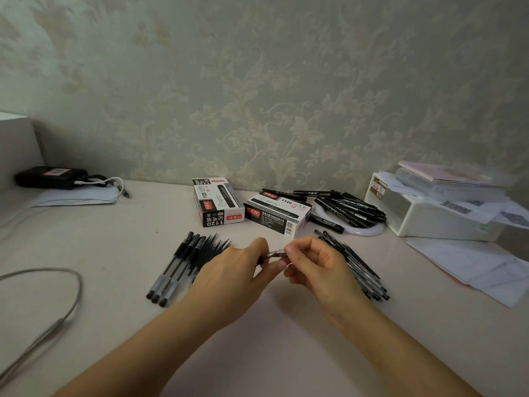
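Note:
Both of my hands meet over the middle of the white desk. My left hand (pixel 237 270) grips a black gel pen (pixel 273 255) whose short visible part shows between the hands. My right hand (pixel 312 263) pinches that pen's grey end with thumb and forefinger; most of the pen is hidden by my fingers. Just left of my left hand lies a fan of gel pens and refills (pixel 186 262). Behind my right hand lies another pile of black pens (pixel 357 267).
Two black-and-white marker boxes (pixel 219 203) (pixel 276 214) stand behind my hands. Loose black markers (pixel 349 209) lie on a white ring. A white storage box (pixel 429 216) with papers sits at the right, loose sheets (pixel 481 265) in front. A cable (pixel 57 308) loops at the left, a black device (pixel 50 177) far left.

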Tool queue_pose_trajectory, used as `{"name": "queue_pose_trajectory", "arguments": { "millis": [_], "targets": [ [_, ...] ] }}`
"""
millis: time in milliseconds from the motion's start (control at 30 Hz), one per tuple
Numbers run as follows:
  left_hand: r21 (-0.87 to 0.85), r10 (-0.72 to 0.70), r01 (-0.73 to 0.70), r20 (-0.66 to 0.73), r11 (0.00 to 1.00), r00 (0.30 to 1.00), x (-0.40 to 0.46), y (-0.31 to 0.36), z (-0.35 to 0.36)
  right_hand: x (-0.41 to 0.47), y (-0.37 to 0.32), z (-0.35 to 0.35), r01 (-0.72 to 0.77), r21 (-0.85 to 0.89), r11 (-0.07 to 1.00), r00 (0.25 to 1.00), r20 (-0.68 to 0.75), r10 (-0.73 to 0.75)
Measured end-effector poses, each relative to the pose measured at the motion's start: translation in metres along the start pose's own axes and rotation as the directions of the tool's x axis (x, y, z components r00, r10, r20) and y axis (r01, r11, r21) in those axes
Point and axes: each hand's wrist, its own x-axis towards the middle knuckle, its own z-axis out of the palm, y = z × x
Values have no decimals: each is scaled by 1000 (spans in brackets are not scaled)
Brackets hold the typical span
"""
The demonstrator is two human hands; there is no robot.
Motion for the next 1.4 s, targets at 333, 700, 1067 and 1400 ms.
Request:
{"name": "queue_pose_trajectory", "arguments": {
  "millis": [333, 700, 1067, 1400],
  "targets": [
    [-73, -86, 88, 28, 993, 996, 3, -8, -1, 2, 13, -18, 163, -746, 645, 976, 29, -214],
    [-122, 79, -81, -18, 989, 997, 3, -4, -1, 1, 1, -10, 156, -528, 835, 979, -29, -201],
    [-169, 101, -104, -28, 980, 995, 5, -5, 1, 0, 0, -11, 56, -282, 958, 997, 73, -37],
    [-157, 92, -96, -29, 983, 995, 3, -5, 3, -1, -1, -7, 31, -284, 958, 999, 37, -22]
  ]
}}
